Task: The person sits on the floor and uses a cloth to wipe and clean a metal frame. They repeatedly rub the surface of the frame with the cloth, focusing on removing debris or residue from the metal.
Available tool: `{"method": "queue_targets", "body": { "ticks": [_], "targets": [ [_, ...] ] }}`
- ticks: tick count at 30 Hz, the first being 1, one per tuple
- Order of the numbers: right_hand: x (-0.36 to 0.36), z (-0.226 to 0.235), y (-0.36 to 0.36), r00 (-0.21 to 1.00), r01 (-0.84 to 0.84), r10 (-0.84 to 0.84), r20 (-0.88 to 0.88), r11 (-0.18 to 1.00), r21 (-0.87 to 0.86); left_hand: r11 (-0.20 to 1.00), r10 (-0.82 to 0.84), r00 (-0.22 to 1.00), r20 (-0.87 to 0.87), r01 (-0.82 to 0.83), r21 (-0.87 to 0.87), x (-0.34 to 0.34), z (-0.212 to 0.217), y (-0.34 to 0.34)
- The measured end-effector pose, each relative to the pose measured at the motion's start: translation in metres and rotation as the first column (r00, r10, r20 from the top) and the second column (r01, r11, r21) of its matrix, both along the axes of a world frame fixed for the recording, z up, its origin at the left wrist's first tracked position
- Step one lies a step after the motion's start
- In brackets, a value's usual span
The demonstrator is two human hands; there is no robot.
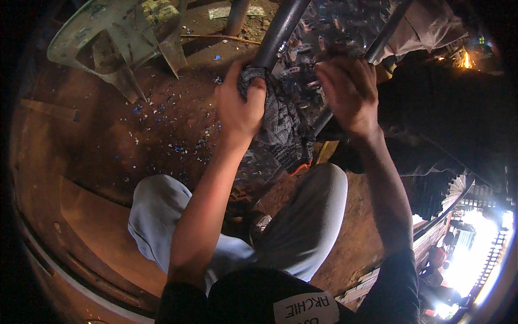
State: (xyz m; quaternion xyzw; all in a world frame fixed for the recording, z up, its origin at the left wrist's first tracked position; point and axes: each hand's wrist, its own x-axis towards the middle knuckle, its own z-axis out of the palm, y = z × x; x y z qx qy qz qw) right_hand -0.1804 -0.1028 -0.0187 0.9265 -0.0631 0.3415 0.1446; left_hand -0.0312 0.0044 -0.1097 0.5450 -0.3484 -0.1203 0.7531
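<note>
My left hand [241, 100] grips a dark checked rag [280, 121] and presses it against a dark metal tube [278, 32] of a frame. The rag hangs down below my fist. My right hand [348, 92] clasps a second, thinner metal bar [380, 38] of the same frame, just to the right. Between the two bars lies a patterned metal plate [337, 24] strewn with small plastic scraps. My knees in light grey trousers [307, 216] are below the frame.
An overturned grey plastic chair [116, 38] lies at the upper left on the brown dirt floor [108, 140], which is dotted with blue and white chips. A person in dark clothes [448, 119] is at the right. Bright light glares at the lower right.
</note>
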Motion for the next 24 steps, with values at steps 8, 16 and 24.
{"method": "queue_targets", "body": {
  "ticks": [8,16,24],
  "targets": [
    [0.006,-0.003,0.013,0.991,0.133,-0.133,-0.015,0.99,0.045,1.0,-0.011,1.0,-0.001,0.011,0.022,0.001,0.001,0.001],
    [0.0,0.007,0.004,0.996,0.03,-0.018,-0.088,0.99,0.135,1.0,-0.017,1.0,0.013,0.017,0.006,0.0,0.002,0.002],
    [-0.01,0.013,-0.003,0.996,-0.036,0.051,-0.076,0.983,0.182,0.999,-0.047,0.999,-0.005,0.047,0.018,0.0,0.003,0.004]
  ]
}}
